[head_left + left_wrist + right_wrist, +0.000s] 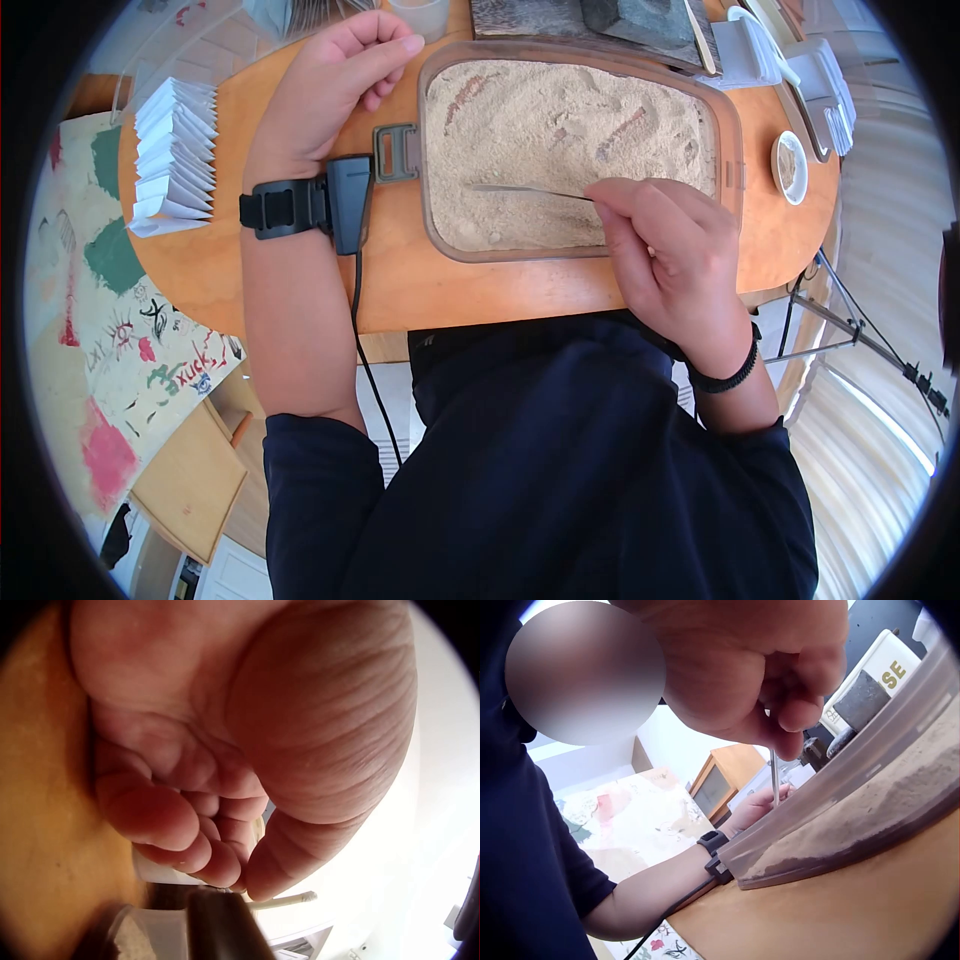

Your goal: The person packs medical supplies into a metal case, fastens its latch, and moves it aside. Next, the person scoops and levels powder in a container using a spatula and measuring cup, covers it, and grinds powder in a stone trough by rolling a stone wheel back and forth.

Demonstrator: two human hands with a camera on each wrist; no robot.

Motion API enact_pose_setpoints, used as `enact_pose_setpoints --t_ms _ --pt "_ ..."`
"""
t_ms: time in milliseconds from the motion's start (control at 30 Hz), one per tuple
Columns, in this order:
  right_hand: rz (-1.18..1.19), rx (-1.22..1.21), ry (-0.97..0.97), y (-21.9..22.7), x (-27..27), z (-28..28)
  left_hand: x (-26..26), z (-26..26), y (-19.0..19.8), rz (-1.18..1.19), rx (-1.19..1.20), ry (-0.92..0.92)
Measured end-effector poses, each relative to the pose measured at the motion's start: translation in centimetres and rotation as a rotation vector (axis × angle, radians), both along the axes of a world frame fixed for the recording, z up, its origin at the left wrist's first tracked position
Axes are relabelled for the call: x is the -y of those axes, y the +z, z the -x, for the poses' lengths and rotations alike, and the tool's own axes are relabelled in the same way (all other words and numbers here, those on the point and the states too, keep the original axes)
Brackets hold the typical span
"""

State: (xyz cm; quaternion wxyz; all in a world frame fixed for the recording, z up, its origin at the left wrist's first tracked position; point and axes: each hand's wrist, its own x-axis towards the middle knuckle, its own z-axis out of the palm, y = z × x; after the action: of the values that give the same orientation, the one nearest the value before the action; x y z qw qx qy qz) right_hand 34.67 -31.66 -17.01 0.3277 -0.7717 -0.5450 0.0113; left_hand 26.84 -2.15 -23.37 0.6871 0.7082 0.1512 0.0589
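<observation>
My right hand [675,250] pinches a thin metal spatula [530,189] between thumb and fingers. Its narrow blade points left and lies low over the pale, sandy powder [540,215] that fills a clear plastic tub [427,170]. In the right wrist view the spatula's thin shaft [774,776] comes out below the fingertips, above the tub wall [810,825]. My left hand [335,85] lies on the table left of the tub, fingers loosely curled and thumb extended across them. Seen from the left wrist, its palm [172,742] holds nothing. Reddish-brown patches show in the powder's far part.
A row of folded white papers [175,155] stands at the table's left. Behind the tub lies a dark board [530,20] bearing a grey stone block [640,20]. A small white bowl [790,168] sits at right, a translucent cup [422,15] beyond my left hand.
</observation>
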Motion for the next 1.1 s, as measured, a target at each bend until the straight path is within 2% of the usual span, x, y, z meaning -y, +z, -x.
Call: enact_pose_setpoints --t_ms 700,1100 --pt "0.065 -0.060 0.090 0.7 1.3 0.0 -0.6 0.1 -0.5 -0.011 -0.033 0.002" --pt "0.083 -0.086 0.068 0.4 1.8 -0.5 -0.6 0.0 -0.4 -0.007 -0.038 0.007"
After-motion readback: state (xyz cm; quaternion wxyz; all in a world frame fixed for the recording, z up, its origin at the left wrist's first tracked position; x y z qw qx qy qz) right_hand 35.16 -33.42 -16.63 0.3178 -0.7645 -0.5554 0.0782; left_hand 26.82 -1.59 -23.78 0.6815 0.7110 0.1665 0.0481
